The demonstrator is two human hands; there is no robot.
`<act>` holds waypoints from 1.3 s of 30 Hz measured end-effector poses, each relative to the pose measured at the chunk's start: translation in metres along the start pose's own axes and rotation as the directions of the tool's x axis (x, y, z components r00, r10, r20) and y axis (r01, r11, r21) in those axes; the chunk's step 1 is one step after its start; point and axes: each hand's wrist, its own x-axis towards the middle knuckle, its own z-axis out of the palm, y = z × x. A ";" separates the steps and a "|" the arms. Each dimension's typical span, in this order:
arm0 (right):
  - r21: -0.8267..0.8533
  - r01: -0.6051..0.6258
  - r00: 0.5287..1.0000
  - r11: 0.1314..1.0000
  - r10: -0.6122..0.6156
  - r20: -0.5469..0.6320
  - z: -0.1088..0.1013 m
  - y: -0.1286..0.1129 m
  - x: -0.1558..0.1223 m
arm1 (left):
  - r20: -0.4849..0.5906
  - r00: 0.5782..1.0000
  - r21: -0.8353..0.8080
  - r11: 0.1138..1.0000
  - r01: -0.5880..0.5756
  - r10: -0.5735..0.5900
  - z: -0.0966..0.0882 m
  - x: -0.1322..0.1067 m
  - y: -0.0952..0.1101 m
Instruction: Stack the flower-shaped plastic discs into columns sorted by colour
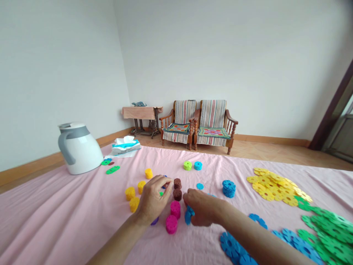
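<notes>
My left hand point(153, 197) is closed, thumb and forefinger brought together beside the rear brown stack of snowflake discs point(177, 183). What sits between those fingertips, if anything, is too small to make out. My right hand point(203, 208) curls closed just right of the front brown stack point(177, 194), with several tilted blue snowflake discs point(188, 215) at its fingers. Two magenta stacks point(175, 209) stand in front of the brown ones. Left of my left hand are several yellow stacks point(134, 204). Purple discs point(154, 221) and a green disc point(161, 194) are partly hidden by it.
Lime point(187, 165) and light blue point(198, 165) stacks stand farther back; a blue stack point(228, 188) is to the right. Loose yellow point(275, 186), green point(331, 232) and blue discs point(234, 246) lie on the pink cloth point(104, 221). A white jug point(82, 151) and tissue pack point(126, 146) are left.
</notes>
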 end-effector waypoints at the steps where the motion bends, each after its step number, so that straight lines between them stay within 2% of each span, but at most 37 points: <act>1: -0.006 0.003 1.000 1.000 -0.003 -0.008 0.001 0.000 0.001 | 0.001 1.000 0.000 1.000 0.000 0.000 0.000 0.000 0.000; 8: -0.027 -0.010 1.000 1.000 0.009 -0.014 0.003 -0.005 0.001 | -0.003 1.000 -0.004 1.000 0.001 -0.001 0.001 -0.001 0.001; 13: 0.015 -0.057 0.998 0.998 0.057 -0.040 -0.015 0.009 0.005 | -0.010 1.000 -0.007 1.000 0.012 -0.012 0.000 0.000 0.000; 16: -0.004 -0.089 0.991 0.996 0.088 -0.099 -0.027 0.026 0.021 | -0.006 1.000 -0.008 1.000 0.014 -0.014 0.000 -0.001 0.001; 18: -0.019 -0.126 0.988 0.992 0.124 -0.091 -0.030 0.038 0.035 | -0.001 1.000 -0.006 1.000 0.017 -0.017 0.000 -0.001 0.001; 22: -0.033 -0.150 0.988 0.988 0.149 -0.029 -0.022 0.053 0.064 | -0.002 1.000 0.000 1.000 0.017 -0.017 -0.001 -0.002 0.002; 26: -0.042 -0.127 0.992 0.991 0.127 -0.008 -0.011 0.057 0.080 | 0.014 0.999 0.003 0.999 0.032 -0.032 -0.002 -0.001 0.004; 39: 0.000 -0.127 0.992 0.992 0.127 0.029 -0.026 0.058 0.073 | 0.049 0.997 -0.005 0.998 0.056 -0.056 0.001 -0.002 0.003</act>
